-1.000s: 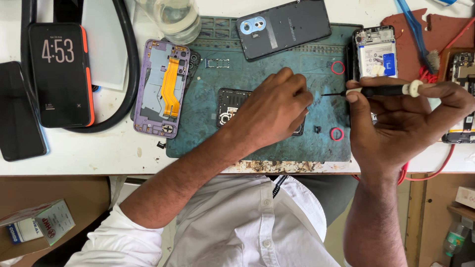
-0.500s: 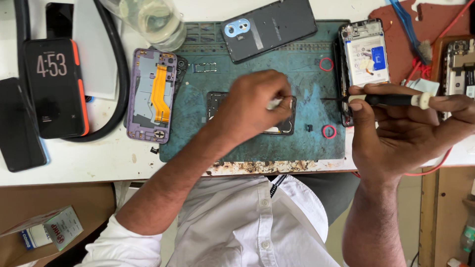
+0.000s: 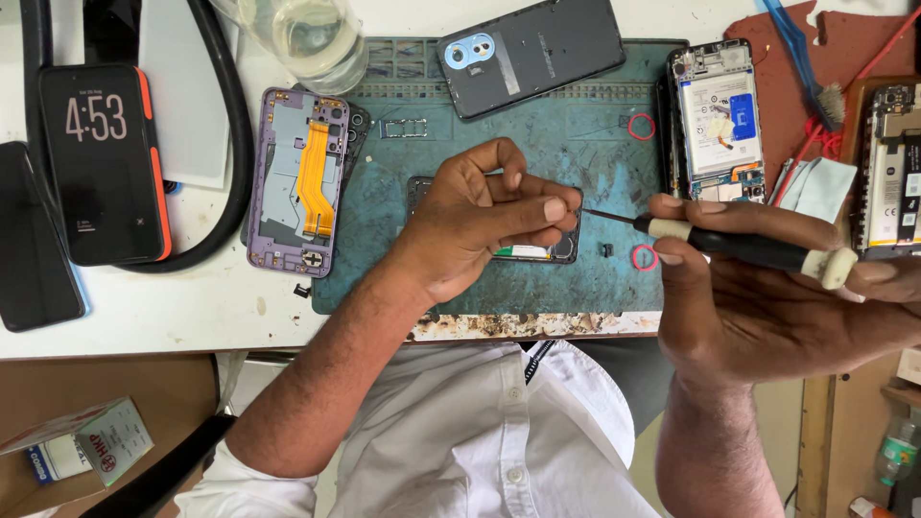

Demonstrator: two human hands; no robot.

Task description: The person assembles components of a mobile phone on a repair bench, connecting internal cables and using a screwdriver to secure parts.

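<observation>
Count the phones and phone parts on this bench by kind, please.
Whole phones, screens up: 2
Opened phone bodies: 3
Loose back covers: 1
Phone frames under the left hand: 1
Total: 7

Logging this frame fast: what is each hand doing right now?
Left hand: closed, fingers pinching down on the small dark phone part on the teal mat.
Right hand: closed, holding the black-handled screwdriver.

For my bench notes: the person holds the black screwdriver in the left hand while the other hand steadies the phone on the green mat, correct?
Not quite: the head view shows the black screwdriver in the right hand; the left hand steadies the phone on the green mat.
</observation>
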